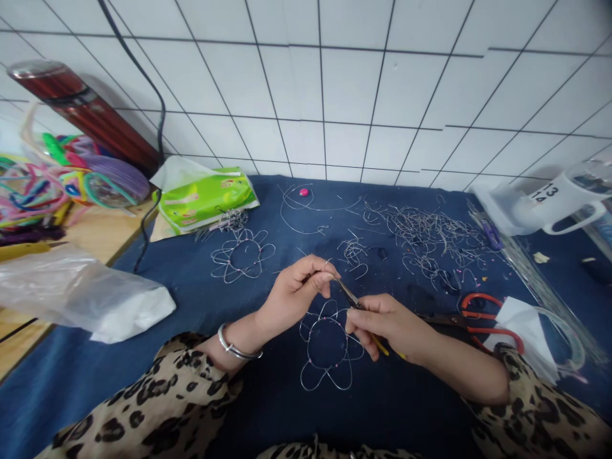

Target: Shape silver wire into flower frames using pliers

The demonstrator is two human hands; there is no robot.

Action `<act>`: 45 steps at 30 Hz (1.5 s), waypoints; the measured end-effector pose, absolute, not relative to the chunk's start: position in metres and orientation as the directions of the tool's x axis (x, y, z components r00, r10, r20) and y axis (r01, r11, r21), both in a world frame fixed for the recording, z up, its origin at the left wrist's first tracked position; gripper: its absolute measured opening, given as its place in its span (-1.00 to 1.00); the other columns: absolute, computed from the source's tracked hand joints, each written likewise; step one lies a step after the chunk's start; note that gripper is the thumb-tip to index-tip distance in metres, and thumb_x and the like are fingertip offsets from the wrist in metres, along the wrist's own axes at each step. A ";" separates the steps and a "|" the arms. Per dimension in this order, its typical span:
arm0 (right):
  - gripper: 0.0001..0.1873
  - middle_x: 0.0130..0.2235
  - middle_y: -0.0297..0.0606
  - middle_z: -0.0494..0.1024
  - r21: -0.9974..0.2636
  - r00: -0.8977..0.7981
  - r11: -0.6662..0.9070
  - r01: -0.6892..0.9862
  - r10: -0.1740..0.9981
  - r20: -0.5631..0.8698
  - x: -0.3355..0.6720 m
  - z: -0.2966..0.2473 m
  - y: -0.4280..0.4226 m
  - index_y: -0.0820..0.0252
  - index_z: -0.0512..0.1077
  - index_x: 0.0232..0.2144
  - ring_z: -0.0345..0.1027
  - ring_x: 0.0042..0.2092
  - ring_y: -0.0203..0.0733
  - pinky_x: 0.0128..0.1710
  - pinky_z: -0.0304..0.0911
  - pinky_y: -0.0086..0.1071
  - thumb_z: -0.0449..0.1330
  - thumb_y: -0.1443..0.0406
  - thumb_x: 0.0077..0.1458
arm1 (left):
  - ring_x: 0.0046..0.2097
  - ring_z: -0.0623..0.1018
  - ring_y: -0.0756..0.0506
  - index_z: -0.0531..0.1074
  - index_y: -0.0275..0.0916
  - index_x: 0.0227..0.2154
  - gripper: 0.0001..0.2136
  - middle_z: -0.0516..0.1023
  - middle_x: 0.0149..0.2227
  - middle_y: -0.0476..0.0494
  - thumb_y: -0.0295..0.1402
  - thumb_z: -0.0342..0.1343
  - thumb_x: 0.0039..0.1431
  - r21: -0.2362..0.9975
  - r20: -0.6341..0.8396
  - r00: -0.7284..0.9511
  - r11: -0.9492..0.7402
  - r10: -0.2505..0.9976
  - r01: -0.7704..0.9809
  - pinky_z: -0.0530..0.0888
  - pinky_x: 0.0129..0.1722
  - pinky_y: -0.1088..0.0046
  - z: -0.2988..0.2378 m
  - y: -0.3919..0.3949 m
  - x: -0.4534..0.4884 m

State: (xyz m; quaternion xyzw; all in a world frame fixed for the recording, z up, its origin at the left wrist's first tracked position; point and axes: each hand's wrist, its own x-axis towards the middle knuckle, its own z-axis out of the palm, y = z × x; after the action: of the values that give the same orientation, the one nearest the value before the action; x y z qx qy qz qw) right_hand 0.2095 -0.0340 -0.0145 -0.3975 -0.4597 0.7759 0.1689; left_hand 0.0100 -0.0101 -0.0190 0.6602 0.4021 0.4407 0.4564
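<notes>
My left hand (299,287) pinches a small piece of thin wire (327,262) between thumb and fingers. In my right hand (385,322) are long-nosed pliers (348,293) with yellow handles, their tip touching the wire by my left fingertips. Just below both hands lies a flower-shaped wire frame (326,368) on the blue cloth, its petals joined to a ring with small pink bits. My right hand covers part of its right side. Another such flower frame (243,256) lies to the left.
Heaped cut wires (425,233) lie at the back right. Orange-handled scissors (497,331) and a tape roll (568,331) sit right, near straight wires (549,293) and a white mug (568,197). At left are a tissue pack (210,197), plastic bag (134,312) and red thermos (90,115).
</notes>
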 end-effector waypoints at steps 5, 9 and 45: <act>-0.66 -0.66 -0.47 0.30 -0.850 -0.630 -0.517 0.101 0.628 -0.457 0.210 -0.014 -0.034 0.25 0.38 -0.45 0.17 -0.66 -0.42 -0.64 0.18 -0.50 0.10 0.07 0.08 | -0.41 0.45 0.04 0.40 -0.28 -0.27 -0.89 0.41 -0.51 0.00 -0.42 -0.02 0.23 0.948 0.234 0.295 -0.284 0.926 0.141 0.40 -0.25 0.43 -0.019 -0.009 0.010; -0.67 -0.67 -0.47 0.30 -0.851 -0.634 -0.516 0.099 0.626 -0.454 0.210 -0.015 -0.034 0.25 0.38 -0.46 0.18 -0.66 -0.42 -0.64 0.17 -0.51 0.09 0.08 0.08 | -0.42 0.44 0.04 0.40 -0.29 -0.27 -0.89 0.41 -0.51 0.01 -0.43 -0.02 0.23 0.947 0.233 0.300 -0.286 0.925 0.145 0.39 -0.23 0.42 -0.018 -0.009 0.010; -0.68 -0.63 -0.54 0.07 -0.674 -0.667 -0.739 0.006 0.499 -0.553 0.205 -0.010 -0.040 0.24 0.31 -0.48 -0.08 -0.63 -0.51 -0.65 -0.09 -0.57 0.12 0.09 0.07 | -0.48 0.44 0.04 0.42 -0.29 -0.33 -0.84 0.42 -0.55 -0.01 -0.36 -0.03 0.23 0.907 0.147 0.397 -0.284 0.906 0.311 0.38 -0.41 0.49 -0.016 -0.008 0.010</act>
State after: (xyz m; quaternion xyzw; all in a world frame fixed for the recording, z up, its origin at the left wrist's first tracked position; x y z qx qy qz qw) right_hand 0.2049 -0.0397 -0.0101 -0.3816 -0.3311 0.8507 0.1449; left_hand 0.0099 -0.0081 -0.0163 0.7203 0.4222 0.3508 0.4241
